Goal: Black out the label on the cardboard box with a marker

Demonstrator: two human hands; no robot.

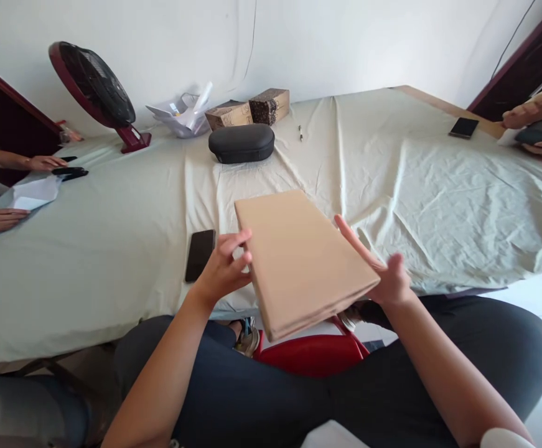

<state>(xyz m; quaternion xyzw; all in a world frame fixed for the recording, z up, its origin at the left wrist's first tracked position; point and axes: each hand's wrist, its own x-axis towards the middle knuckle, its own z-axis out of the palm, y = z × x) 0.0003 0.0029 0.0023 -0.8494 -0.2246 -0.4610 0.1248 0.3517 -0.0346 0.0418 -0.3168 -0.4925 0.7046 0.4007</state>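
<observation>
A flat book wrapped in plain brown paper (305, 258) is held tilted over the table's near edge, above my lap. My left hand (228, 264) grips its left edge, with some fingertips hidden under it. Along the right edge lies my right hand (389, 277), its index finger stretched out and thumb raised apart; the near right corner meets the palm. Whether its other fingers support the underside is hidden. Just left of my left hand, a dark phone (200, 255) rests on the pale tablecloth (126, 249).
Behind the book stand a black case (241, 143), two patterned boxes (269, 106), a basket of papers (186, 118) and a fan (98, 87). A pen (300, 133) and another phone (463, 127) lie farther right. A person's hands (4, 219) hold paper at left; another person's hand (529, 112) shows at right.
</observation>
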